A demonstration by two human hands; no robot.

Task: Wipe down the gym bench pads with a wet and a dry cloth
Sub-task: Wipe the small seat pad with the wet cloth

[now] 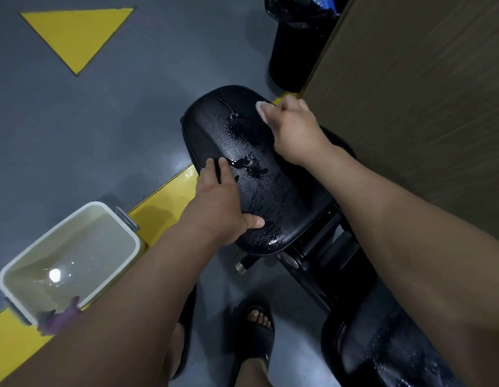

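Two hands are set on the black seat pad [214,127] at mid-frame. A pale cloth [262,108] is held bunched in the curled fingers of the right hand [294,132] at the pad's upper right edge, pressed down for wiping. The left hand [219,202] is laid flat on the left edge, fingers straight, probably to steady the pad. Water [248,163] is pooled between them. A filled basin [75,219], with a purple cloth [58,321] on its rim, is kept at lower left, likely for rinsing.
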